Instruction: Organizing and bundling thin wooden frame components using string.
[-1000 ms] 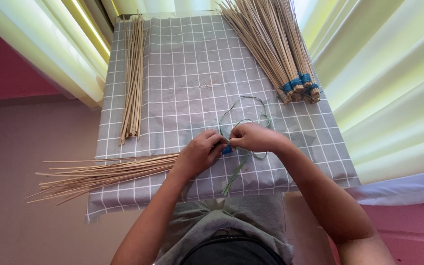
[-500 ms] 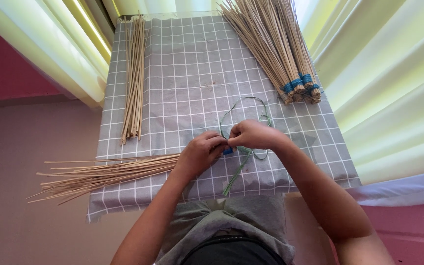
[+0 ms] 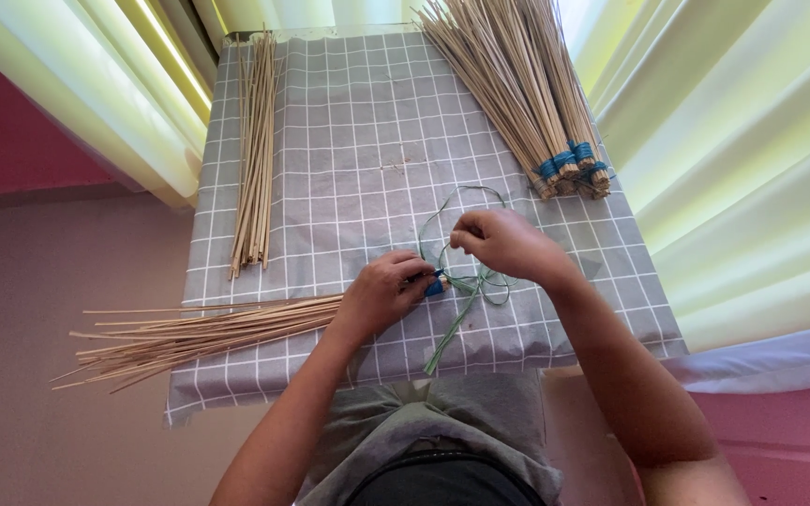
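Green cord (image 3: 466, 281) being wound at the tied end of a stick bundle (image 3: 208, 333) on the bench.

Left hand (image 3: 382, 295) fingers are clenched round the bundle's blue-wrapped end (image 3: 435, 286); right hand (image 3: 503, 242) fingers pinch the cord, which loops between both hands and trails toward the near bench edge. Around them lies a grey checked cloth (image 3: 367, 141), with loose sticks (image 3: 255, 155) far left and tied bundles (image 3: 527, 94) far right.

Bright daylight glows through my curtains (image 3: 742, 187), tabletop (image 3: 367, 141) evenly lit, soft shadows, edges stretch a bit.
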